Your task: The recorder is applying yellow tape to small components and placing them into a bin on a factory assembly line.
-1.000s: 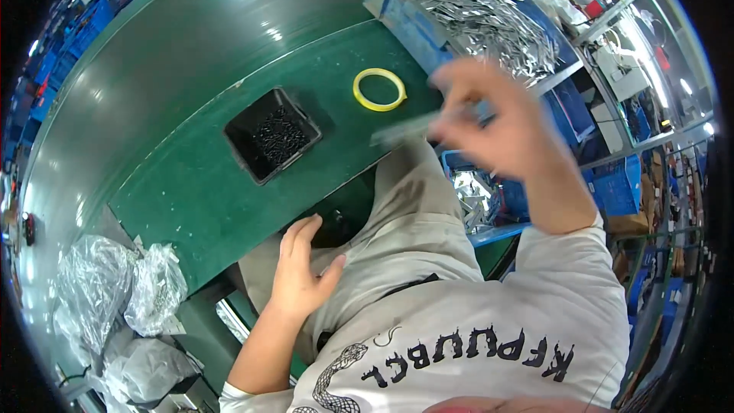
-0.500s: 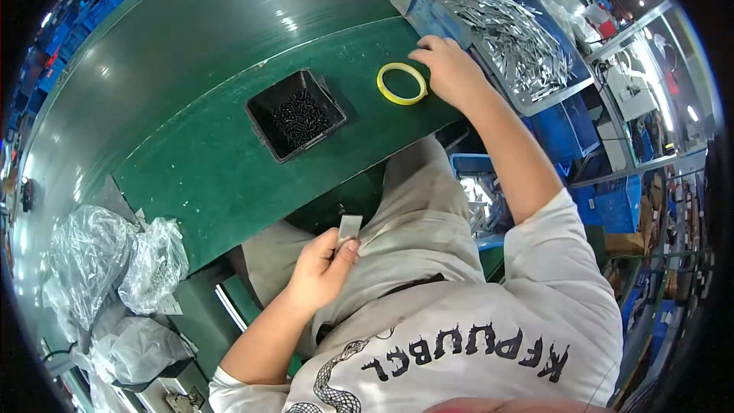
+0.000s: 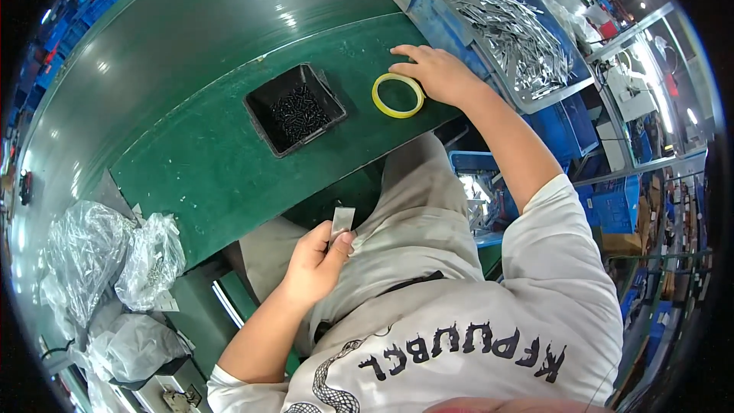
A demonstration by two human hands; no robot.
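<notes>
Resting palm-down on the green bench top point(image 3: 199, 176), the right hand point(image 3: 437, 74) lies with fingers spread and flat, gripping nothing. Its fingertips touch the outer edge of a yellow tape ring point(image 3: 397, 95), which lies flat just to the hand's left. Right behind that hand, against its knuckles, runs the wall of a blue bin point(image 3: 428, 11) heaped with thin silvery metal strips point(image 3: 512, 30). Further to the left of the tape ring, well apart from the hand, sits a square black tray point(image 3: 294, 108) of small dark parts (too small to tell what kind).

Down by the lap, below the bench edge, the left hand point(image 3: 313, 264) is closed in a pinch on one flat metal strip point(image 3: 342, 220), thumb against its lower end, the strip standing upright above the fingers. To that hand's left, crumpled clear plastic bags point(image 3: 107, 260) are piled beside the bench. Another blue bin point(image 3: 478, 191) of shiny pieces shows under the right forearm.
</notes>
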